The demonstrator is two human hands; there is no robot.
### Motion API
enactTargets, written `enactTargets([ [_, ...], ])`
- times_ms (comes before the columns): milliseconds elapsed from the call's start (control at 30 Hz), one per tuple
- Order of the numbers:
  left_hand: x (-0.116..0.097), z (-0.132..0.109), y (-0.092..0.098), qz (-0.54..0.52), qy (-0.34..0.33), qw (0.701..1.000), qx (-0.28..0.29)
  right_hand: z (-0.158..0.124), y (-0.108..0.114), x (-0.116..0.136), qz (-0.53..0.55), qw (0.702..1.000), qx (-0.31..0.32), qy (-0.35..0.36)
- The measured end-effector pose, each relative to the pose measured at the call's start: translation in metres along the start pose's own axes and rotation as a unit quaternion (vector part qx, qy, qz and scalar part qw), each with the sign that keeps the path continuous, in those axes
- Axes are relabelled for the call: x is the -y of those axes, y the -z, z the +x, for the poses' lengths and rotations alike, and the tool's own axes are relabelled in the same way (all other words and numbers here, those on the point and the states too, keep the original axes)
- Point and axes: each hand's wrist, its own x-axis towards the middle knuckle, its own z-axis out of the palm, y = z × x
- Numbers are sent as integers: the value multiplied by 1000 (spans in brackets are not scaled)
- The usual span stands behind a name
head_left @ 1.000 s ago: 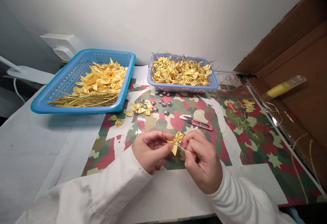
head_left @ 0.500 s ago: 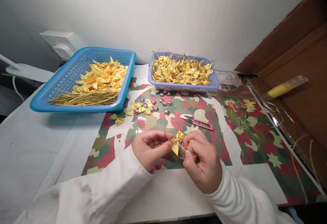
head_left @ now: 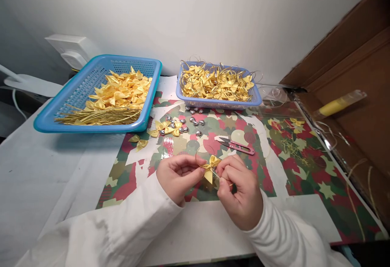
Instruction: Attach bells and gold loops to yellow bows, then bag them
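Yellow and glossy, the bow (head_left: 211, 167) points one tail downward.

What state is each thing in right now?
Left hand, pinching the bow
Right hand, gripping a cord
Bow, shaped, held
Cord, looks taut
Snips, lying unheld
Larger basket, partly filled
Gold wires, bundled inside it
Smaller basket, heaped full
Bells, loose, unheld

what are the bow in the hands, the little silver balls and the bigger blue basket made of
Held bow: probably satin ribbon, given its smooth yellow sheen. Silver balls: shiny metal or metal-coated plastic; bright highlights leave both open. Bigger blue basket: most likely moulded plastic, semi-gloss, with regular perforations and a rounded rim.
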Motion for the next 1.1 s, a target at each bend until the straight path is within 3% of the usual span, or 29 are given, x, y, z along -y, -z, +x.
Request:
enactTargets([
  [567, -5, 5, 5, -20, 42, 999, 12, -1, 1, 3, 7, 998, 46, -40],
  [800, -7, 5, 4, -42, 69, 997, 1, -2, 0, 0, -27, 998, 28, -41],
  [1100, -3, 2, 5, 9, -22, 999, 34, 1, 0, 0, 12, 998, 37, -52],
])
